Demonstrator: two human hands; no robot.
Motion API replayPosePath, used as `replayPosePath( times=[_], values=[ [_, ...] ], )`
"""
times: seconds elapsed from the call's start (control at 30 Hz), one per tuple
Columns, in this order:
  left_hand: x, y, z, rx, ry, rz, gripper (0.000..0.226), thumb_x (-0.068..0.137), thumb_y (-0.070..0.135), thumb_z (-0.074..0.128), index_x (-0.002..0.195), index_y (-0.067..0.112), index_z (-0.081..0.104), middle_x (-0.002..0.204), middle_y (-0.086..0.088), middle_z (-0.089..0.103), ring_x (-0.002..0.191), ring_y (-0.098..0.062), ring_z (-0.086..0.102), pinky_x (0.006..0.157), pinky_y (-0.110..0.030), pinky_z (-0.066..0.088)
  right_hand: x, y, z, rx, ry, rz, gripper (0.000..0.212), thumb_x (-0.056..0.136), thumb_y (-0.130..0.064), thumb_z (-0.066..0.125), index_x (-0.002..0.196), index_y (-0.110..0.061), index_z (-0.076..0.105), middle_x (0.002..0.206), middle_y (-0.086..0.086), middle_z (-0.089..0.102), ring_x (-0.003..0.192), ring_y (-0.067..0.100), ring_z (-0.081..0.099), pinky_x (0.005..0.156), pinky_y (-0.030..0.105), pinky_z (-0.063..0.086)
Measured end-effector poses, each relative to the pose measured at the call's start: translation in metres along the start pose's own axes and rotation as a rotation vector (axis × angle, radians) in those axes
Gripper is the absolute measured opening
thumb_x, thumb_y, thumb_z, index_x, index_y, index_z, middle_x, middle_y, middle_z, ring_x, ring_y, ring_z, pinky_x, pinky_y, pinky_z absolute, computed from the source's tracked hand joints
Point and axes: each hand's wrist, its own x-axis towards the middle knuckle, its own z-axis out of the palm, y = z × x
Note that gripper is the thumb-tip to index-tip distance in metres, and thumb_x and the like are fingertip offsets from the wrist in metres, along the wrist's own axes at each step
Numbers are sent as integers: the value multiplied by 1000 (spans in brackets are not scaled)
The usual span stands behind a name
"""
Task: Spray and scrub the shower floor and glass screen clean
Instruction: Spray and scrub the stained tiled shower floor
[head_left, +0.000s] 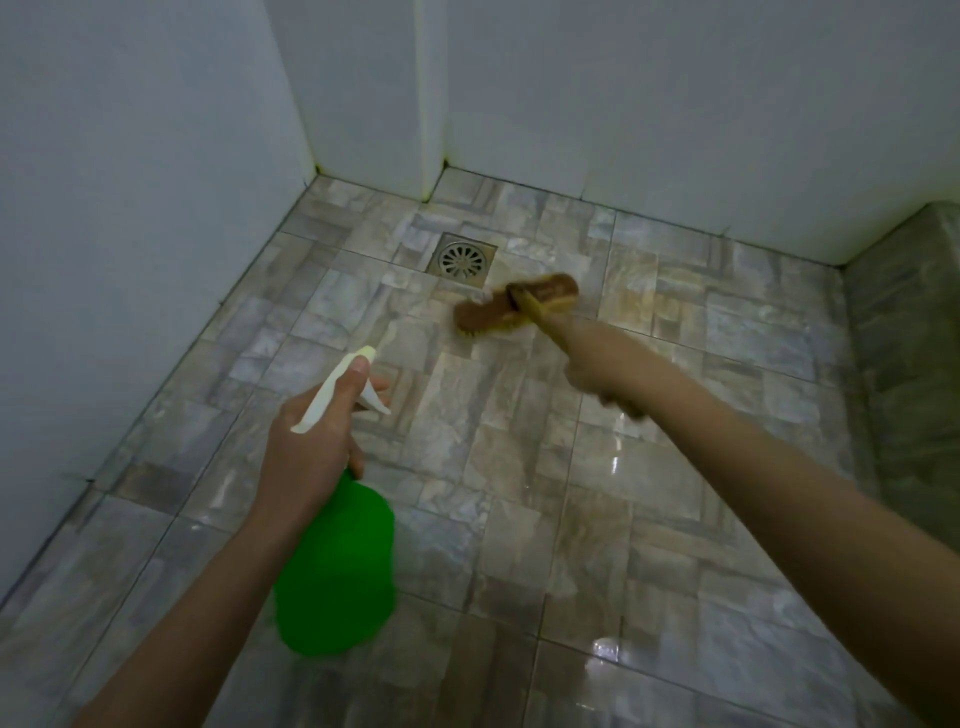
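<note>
Left hand grips green spray bottle. Right hand grips scrub brush, bristles on shower floor beside drain.

White walls meet a wet grey-brown tiled floor; a square metal drain sits near the corner. Dim light.
</note>
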Motion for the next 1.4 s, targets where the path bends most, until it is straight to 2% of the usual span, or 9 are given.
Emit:
replayPosePath(
  times=[0.13, 0.23, 0.37, 0.53, 0.7, 0.83, 1.13, 1.23, 1.4],
  values=[
    [-2, -7, -10, 3, 32, -6, 31, 78, 79, 45, 77, 62, 71, 96, -17, 76, 41, -17, 53, 62, -43, 50, 63, -27, -23, 32, 40, -7, 94, 93, 4, 38, 145, -58, -10, 99, 20, 52, 55, 26, 57, 33, 26, 42],
    [-1, -9, -23, -21, 59, -18, 31, 77, 80, 45, 78, 62, 71, 98, -26, 74, 50, -31, 57, 61, -52, 54, 31, -38, -2, 72, 36, 10, 100, 91, 4, 43, 141, -63, -12, 103, 20, 53, 54, 24, 59, 35, 29, 48],
    [2, -7, -42, -39, 109, -21, 31, 78, 79, 45, 74, 61, 71, 98, -26, 74, 48, -23, 57, 59, -46, 52, -10, -67, 32, 61, -94, -75, 102, 89, 7, 39, 140, -63, -14, 110, 20, 56, 50, 23, 62, 39, 33, 54],
    [4, -16, -62, -31, 204, -16, 27, 90, 67, 49, 75, 62, 71, 92, 4, 79, 57, -33, 65, 60, -52, 53, 86, -125, -2, 18, 37, -154, 100, 90, 8, 38, 143, -59, -12, 114, 24, 53, 56, 28, 61, 33, 27, 44],
    [7, -18, -86, -54, 216, -28, 29, 79, 79, 43, 75, 65, 69, 91, -1, 79, 40, -17, 52, 64, -42, 52, 74, -147, -6, 7, -104, -135, 93, 92, 3, 40, 145, -59, -5, 88, 19, 59, 48, 25, 56, 35, 28, 46],
    [11, -18, -100, -105, 277, -54, 34, 79, 77, 46, 73, 56, 72, 95, -12, 78, 38, -18, 50, 61, -40, 50, 77, -163, -2, -116, -108, -235, 91, 90, 2, 39, 145, -60, 2, 96, 14, 57, 48, 21, 59, 38, 31, 51],
    [16, -26, -124, -137, 329, -56, 34, 90, 70, 54, 78, 46, 75, 97, -23, 73, 39, -16, 49, 53, -34, 46, 126, -215, 4, 166, -50, -88, 91, 91, 2, 42, 151, -47, -7, 93, 15, 53, 57, 27, 62, 35, 26, 44],
    [24, -23, -126, -143, 340, -66, 32, 90, 63, 48, 75, 51, 74, 91, -4, 77, 39, -13, 49, 51, -29, 46, 143, -230, 13, 259, -2, -55, 93, 91, 6, 38, 150, -42, -15, 81, 16, 57, 52, 28, 62, 32, 27, 44],
    [30, -22, -130, -125, 353, -47, 30, 88, 64, 46, 70, 62, 69, 85, 20, 76, 40, -13, 51, 52, -31, 47, 190, -256, -13, 249, 34, 39, 53, 97, -2, 43, 148, -4, 27, 70, 15, 57, 42, 21, 59, 29, 24, 40]
  ],
)
